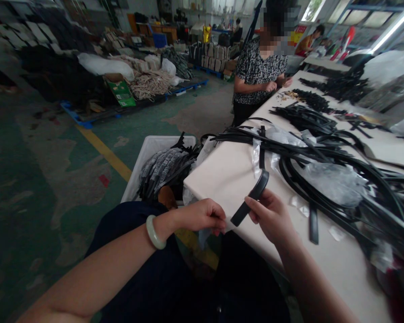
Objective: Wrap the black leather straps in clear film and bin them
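My right hand (pixel 267 213) pinches a short black strap (pixel 252 197) between thumb and fingers, above the near corner of the pale table (pixel 215 172). The strap is curved at its upper end, and its lower end points toward my left hand. My left hand (pixel 208 217), below a pale bangle (pixel 155 231), is closed on a piece of clear plastic film (pixel 207 233) just off the table edge. A gap shows between the left fingers and the strap. Long black straps (pixel 309 152) lie bundled across the table beyond my right hand, with crumpled plastic bags (pixel 336 181) among them.
Left of the table corner stands a white bin (pixel 139 168) holding bundled black and grey straps. A co-worker (pixel 257 76) stands at the table's far side, handling something small. Pallets (pixel 87 121) with heaped goods lie across the floor. Small plastic scraps (pixel 303 208) dot the tabletop.
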A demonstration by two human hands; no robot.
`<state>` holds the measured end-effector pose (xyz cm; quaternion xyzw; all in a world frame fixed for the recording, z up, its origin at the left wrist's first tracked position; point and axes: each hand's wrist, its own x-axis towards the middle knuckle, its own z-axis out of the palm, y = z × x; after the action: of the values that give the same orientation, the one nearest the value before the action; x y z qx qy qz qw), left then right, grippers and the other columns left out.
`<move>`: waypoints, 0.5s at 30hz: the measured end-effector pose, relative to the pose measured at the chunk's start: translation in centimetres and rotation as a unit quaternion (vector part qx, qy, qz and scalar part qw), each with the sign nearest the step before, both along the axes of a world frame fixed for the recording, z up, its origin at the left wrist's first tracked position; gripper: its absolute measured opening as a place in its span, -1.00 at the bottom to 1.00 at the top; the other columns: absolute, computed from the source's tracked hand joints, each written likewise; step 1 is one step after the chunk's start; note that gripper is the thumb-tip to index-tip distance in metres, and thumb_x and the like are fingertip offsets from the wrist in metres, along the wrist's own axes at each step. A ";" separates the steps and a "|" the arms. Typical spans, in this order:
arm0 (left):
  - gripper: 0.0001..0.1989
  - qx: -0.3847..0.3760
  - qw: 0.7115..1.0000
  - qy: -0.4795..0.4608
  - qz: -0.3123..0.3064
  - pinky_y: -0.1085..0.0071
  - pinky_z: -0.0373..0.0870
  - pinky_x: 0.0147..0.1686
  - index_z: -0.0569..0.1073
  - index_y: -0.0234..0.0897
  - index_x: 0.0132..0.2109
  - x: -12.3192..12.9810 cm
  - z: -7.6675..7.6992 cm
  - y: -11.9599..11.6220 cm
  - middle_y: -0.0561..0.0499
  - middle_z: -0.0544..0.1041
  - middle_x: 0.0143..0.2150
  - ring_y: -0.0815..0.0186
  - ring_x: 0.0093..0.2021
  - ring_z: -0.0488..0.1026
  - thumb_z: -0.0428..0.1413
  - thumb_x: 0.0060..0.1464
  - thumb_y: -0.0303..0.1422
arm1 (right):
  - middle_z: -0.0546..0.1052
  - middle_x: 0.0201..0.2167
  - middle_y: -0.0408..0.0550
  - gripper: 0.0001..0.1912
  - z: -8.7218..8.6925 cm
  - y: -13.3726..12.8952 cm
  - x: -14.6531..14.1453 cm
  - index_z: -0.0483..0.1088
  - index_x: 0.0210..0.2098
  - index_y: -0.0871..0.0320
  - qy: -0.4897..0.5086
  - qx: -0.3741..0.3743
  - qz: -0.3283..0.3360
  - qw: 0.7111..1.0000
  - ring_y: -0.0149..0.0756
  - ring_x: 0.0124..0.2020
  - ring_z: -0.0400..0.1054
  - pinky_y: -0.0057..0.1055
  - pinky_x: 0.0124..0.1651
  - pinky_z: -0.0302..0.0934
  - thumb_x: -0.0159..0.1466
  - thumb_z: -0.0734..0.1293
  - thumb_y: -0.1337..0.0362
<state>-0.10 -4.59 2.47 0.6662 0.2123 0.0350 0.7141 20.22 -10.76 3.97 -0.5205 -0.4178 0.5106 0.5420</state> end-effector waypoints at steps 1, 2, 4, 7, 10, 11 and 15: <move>-0.76 0.001 1.000 0.001 -0.007 0.55 0.26 -0.44 0.50 -0.42 -0.37 0.0 0.0 0.0 0.00 0.48 -0.50 0.44 -0.49 0.37 0.16 0.03 -0.26 | 0.32 -0.60 -0.22 -0.74 -0.1 0.0 -0.1 0.28 -0.42 0.22 0.006 -0.003 0.004 1.000 -0.56 -0.71 0.14 -0.59 -0.70 0.00 0.11 0.42 0.21; -0.76 -0.001 1.000 0.002 -0.010 0.55 0.27 -0.43 0.50 -0.41 -0.36 0.0 -0.1 0.0 0.00 0.48 -0.49 0.44 -0.49 0.37 0.17 0.02 -0.26 | 0.33 -0.59 -0.21 -0.74 -0.3 -0.1 -0.3 0.29 -0.41 0.23 0.012 -0.005 0.006 1.000 -0.56 -0.70 0.15 -0.58 -0.69 0.02 0.11 0.42 0.21; -0.75 -0.012 1.000 -0.002 0.001 0.54 0.29 -0.39 0.50 -0.40 -0.31 0.1 -0.5 0.0 -0.01 0.50 -0.44 0.42 -0.45 0.39 0.18 0.01 -0.24 | 0.37 -0.56 -0.18 -0.75 -0.8 -0.4 -0.8 0.32 -0.37 0.23 0.013 -0.012 0.002 1.000 -0.51 -0.65 0.21 -0.55 -0.64 0.10 0.11 0.42 0.20; -0.71 -0.006 0.999 -0.010 0.048 0.51 0.30 -0.33 0.49 -0.41 -0.27 0.3 -1.2 0.1 -0.04 0.52 -0.35 0.38 -0.37 0.42 0.16 0.03 -0.21 | 0.40 -0.53 -0.15 -0.76 -1.9 -1.4 -1.9 0.35 -0.33 0.22 0.009 -0.014 -0.010 1.000 -0.47 -0.57 0.27 -0.51 -0.51 0.18 0.12 0.41 0.20; -0.71 0.064 0.995 0.004 0.074 0.54 0.24 -0.37 0.52 -0.43 -0.29 0.4 -1.8 0.1 -0.02 0.51 -0.40 0.40 -0.41 0.37 0.15 0.03 -0.22 | 0.41 -0.53 -0.14 -0.78 -3.1 -2.2 -2.6 0.40 -0.36 0.23 0.023 -0.039 0.005 0.999 -0.51 -0.55 0.22 -0.55 -0.50 0.12 0.10 0.43 0.21; -0.73 0.081 0.994 0.011 0.073 0.55 0.21 -0.40 0.52 -0.43 -0.31 0.5 -2.0 0.0 0.00 0.49 -0.43 0.42 -0.44 0.34 0.16 0.02 -0.24 | 0.42 -0.51 -0.12 -0.77 -3.4 -2.2 -2.7 0.43 -0.35 0.24 0.036 -0.058 0.015 0.998 -0.50 -0.54 0.22 -0.55 -0.49 0.12 0.10 0.42 0.19; -0.72 0.082 0.994 0.034 0.065 0.56 0.11 -0.50 0.55 -0.42 -0.37 0.6 -2.1 -0.3 0.04 0.45 -0.52 0.47 -0.53 0.26 0.18 -0.02 -0.23 | 0.45 -0.33 -0.05 -0.64 -3.9 -1.4 -2.2 0.49 -0.21 0.20 0.119 -0.103 -0.053 0.986 -0.41 -0.38 0.30 -0.50 -0.37 0.21 0.16 0.34 0.04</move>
<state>0.54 -4.90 0.34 0.7081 0.2756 0.0763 0.6456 18.02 -12.18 0.03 -0.5303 -0.2681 0.5797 0.5576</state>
